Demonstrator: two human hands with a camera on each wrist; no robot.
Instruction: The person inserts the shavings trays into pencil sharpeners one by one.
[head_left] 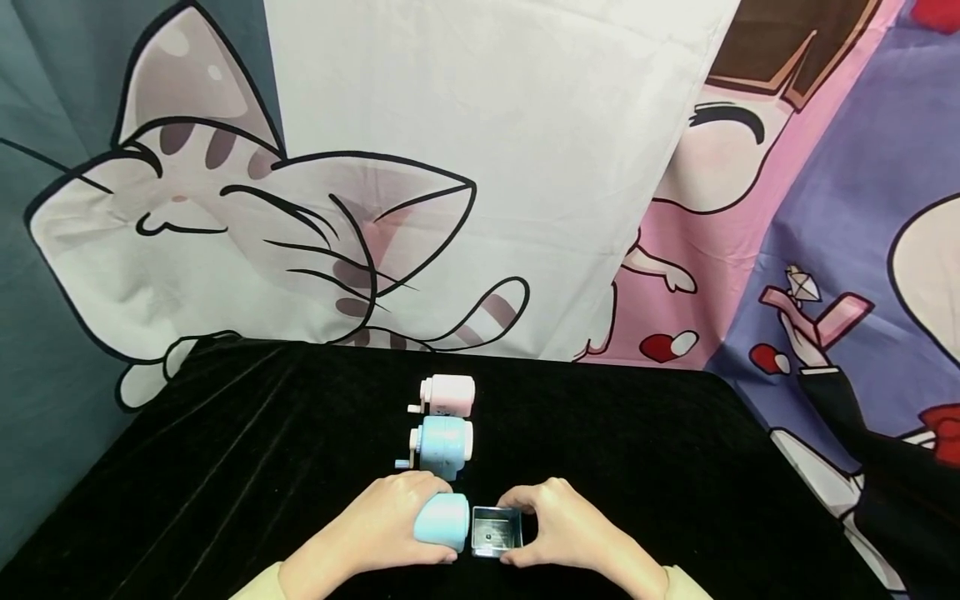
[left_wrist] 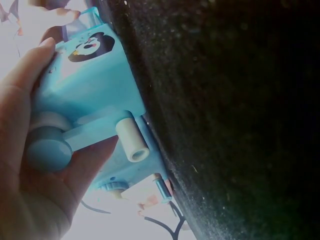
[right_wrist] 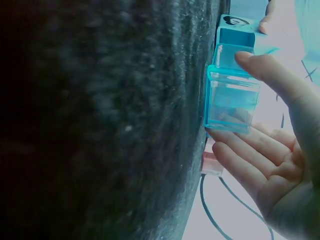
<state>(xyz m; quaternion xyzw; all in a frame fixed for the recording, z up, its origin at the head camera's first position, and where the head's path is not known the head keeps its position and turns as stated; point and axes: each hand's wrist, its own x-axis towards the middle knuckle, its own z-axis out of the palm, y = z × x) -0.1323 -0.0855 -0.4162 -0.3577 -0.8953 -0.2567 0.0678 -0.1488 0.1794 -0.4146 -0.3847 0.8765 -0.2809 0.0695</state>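
Note:
My left hand (head_left: 390, 521) grips a light blue crank pencil sharpener (head_left: 441, 521), thumb on the near side and fingers on the far side. In the left wrist view, the sharpener's crank knob (left_wrist: 132, 140) points outward and a dark-and-white cartoon print (left_wrist: 91, 46) shows on its body. A clear blue shavings drawer (head_left: 497, 533) sits just right of the sharpener, apart from its body. Between thumb and fingers, my right hand (head_left: 558, 529) holds the drawer, which looks see-through in the right wrist view (right_wrist: 232, 100). The dark cloth lies under both.
Beyond my left hand stand a second blue crank sharpener (head_left: 444, 446) and a pink one (head_left: 452, 394), lined up front to back. Black velvety cloth (head_left: 637, 467) covers the table. A cartoon-printed curtain (head_left: 480, 100) hangs behind it.

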